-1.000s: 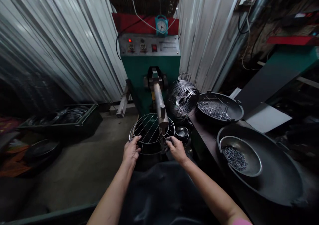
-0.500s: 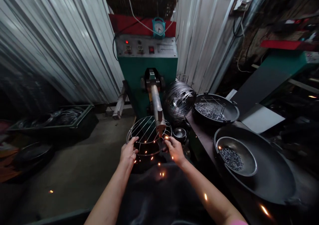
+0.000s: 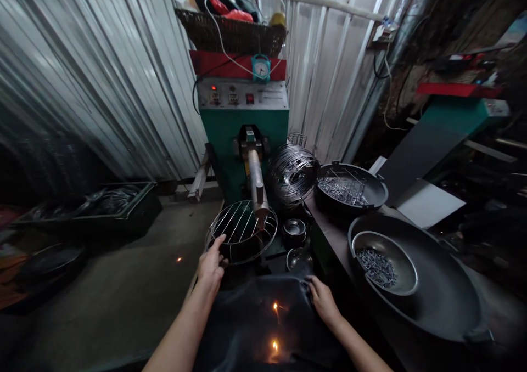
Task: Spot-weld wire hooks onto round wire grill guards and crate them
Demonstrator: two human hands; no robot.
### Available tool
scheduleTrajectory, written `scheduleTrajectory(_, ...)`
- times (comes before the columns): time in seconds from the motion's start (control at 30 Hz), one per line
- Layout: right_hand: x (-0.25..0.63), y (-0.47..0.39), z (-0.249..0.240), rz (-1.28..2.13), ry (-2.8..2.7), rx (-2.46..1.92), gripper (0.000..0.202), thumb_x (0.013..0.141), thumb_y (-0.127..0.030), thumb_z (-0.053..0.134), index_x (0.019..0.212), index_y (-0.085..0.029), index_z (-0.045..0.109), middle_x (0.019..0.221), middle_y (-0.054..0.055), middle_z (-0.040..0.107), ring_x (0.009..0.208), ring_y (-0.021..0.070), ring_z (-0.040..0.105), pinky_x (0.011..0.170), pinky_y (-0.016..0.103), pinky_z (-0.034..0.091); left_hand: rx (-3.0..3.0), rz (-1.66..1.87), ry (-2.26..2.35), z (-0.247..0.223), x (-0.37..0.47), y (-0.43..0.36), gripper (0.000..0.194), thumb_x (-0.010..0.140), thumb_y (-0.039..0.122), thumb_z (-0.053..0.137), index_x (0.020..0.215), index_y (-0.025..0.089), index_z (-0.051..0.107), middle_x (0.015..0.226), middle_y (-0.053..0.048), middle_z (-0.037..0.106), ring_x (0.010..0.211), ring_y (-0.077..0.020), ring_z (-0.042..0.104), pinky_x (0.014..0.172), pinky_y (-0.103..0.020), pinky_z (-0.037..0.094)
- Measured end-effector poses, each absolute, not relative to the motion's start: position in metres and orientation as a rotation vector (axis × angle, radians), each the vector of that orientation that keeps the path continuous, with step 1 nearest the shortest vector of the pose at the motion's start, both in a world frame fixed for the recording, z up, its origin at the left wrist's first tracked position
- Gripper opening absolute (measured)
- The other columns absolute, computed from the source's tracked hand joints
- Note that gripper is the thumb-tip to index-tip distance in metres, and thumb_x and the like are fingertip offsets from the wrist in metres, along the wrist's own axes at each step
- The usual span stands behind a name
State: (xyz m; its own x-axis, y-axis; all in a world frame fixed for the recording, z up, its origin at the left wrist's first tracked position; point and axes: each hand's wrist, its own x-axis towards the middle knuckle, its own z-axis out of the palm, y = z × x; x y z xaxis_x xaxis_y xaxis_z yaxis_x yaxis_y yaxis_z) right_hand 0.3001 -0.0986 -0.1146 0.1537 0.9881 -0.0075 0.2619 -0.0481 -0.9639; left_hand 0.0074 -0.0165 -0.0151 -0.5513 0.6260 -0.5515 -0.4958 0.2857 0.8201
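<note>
Head view: left hand (image 3: 211,265) grips rack (image 3: 240,229) at its near-left rim, thumb on top, fingers curled below. Rack sits under the tip of the arm (image 3: 256,181) on the green machine (image 3: 222,125). Right hand (image 3: 324,302) off rack, fingers bent at black sheet (image 3: 247,322) edge; can't tell if pinching. 2 sparks (image 3: 275,306) glow over sheet, 1 near floor (image 3: 164,289).

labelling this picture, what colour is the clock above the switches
The clock is turquoise with a pale dial, best seen in the head view.
</note>
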Motion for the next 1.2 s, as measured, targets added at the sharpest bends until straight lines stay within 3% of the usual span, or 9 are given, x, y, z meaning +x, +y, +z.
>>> scheduleTrajectory(0.17,0.311,-0.102,-0.113,1.263,-1.045,-1.499,0.008,0.066,-0.035,0.06,0.069,-0.028,0.063,0.055,0.002,0.055,0.043,0.0164,0.048,0.041,0.031,0.036,0.209,1.151,1.552,-0.008,-0.038,-0.011,0.042,0.061,0.052,0.063,0.081,0.018,0.051,0.076,-0.002,0.049,0.063,-0.0156,0.052,0.055,-0.035,0.046)
scheduleTrajectory(0.27,0.318,-0.101,-0.103,1.539,-0.872,-1.459,0.012,0.065,-0.03,0.062,0.071,-0.02,0.062,0.056,0.001,0.055,0.037,0.0089,0.041,0.036,0.025,0.029,0.322,1.268,1.742,0.009,-0.046,-0.006,0.031,0.064,0.04,0.064,0.082,0.018,0.052,0.078,-0.002,0.049,0.066,-0.0152,0.051,0.059,-0.032,0.046)
scheduleTrajectory(0.37,0.319,-0.108,-0.092,1.682,-0.687,-1.363,0.021,0.063,-0.029,0.066,0.078,-0.014,0.062,0.058,-0.002,0.054,0.038,0.0047,0.04,0.036,0.019,0.028,0.811,1.75,1.827,0.024,-0.015,-0.023,0.034,0.063,0.031,0.067,0.093,0.02,0.053,0.082,0.0,0.051,0.073,-0.0138,0.051,0.067,-0.026,0.044)
scheduleTrajectory(0.47,0.31,-0.116,-0.078,1.667,-0.677,-1.281,0.027,0.065,-0.032,0.066,0.083,-0.012,0.062,0.061,-0.003,0.055,0.04,0.0037,0.044,0.038,0.017,0.029,1.365,1.443,1.566,0.024,0.039,-0.066,0.028,0.067,0.03,0.066,0.092,0.02,0.06,0.085,-0.003,0.058,0.08,-0.0171,0.054,0.076,-0.028,0.043)
scheduleTrajectory(0.57,0.296,-0.118,-0.062,1.657,-0.78,-1.216,0.028,0.067,-0.033,0.065,0.085,-0.012,0.062,0.063,-0.002,0.057,0.043,0.0045,0.048,0.039,0.017,0.032,1.318,0.957,1.268,0.004,0.086,-0.105,0.024,0.061,0.026,0.071,0.084,0.019,0.066,0.079,-0.005,0.062,0.077,-0.0195,0.056,0.073,-0.029,0.043)
scheduleTrajectory(0.63,0.288,-0.119,-0.052,1.683,-0.819,-1.186,0.027,0.067,-0.033,0.065,0.085,-0.012,0.062,0.062,-0.003,0.058,0.043,0.0047,0.048,0.039,0.017,0.032,1.233,0.927,1.185,-0.014,0.104,-0.118,0.029,0.058,0.023,0.073,0.086,0.02,0.067,0.081,-0.005,0.064,0.078,-0.0195,0.056,0.073,-0.028,0.043)
scheduleTrajectory(0.77,0.278,-0.124,-0.043,1.746,-0.787,-1.146,0.027,0.065,-0.032,0.066,0.082,-0.012,0.062,0.061,-0.003,0.058,0.041,0.0043,0.047,0.037,0.016,0.03,1.182,0.892,1.157,-0.034,0.113,-0.123,0.013,0.064,0.027,0.068,0.074,0.019,0.067,0.071,-0.004,0.061,0.067,-0.0167,0.053,0.06,-0.024,0.041)
scheduleTrajectory(0.87,0.276,-0.13,-0.042,1.779,-0.744,-1.124,0.026,0.064,-0.032,0.067,0.081,-0.012,0.063,0.062,-0.002,0.059,0.041,0.0041,0.048,0.036,0.016,0.03,1.171,0.87,1.176,-0.035,0.112,-0.125,0.013,0.066,0.03,0.066,0.068,0.017,0.064,0.066,-0.002,0.058,0.058,-0.0136,0.048,0.052,-0.022,0.037)
scheduleTrajectory(1.2,0.278,-0.135,-0.041,1.778,-0.572,-1.094,0.025,0.064,-0.031,0.07,0.081,-0.013,0.065,0.067,0.001,0.065,0.04,0.0036,0.046,0.036,0.015,0.029,0.758,0.883,1.081,-0.039,0.12,-0.132,0.022,0.06,0.03,0.068,0.073,0.017,0.056,0.059,0.004,0.048,0.051,-0.0078,0.041,0.049,-0.02,0.032)
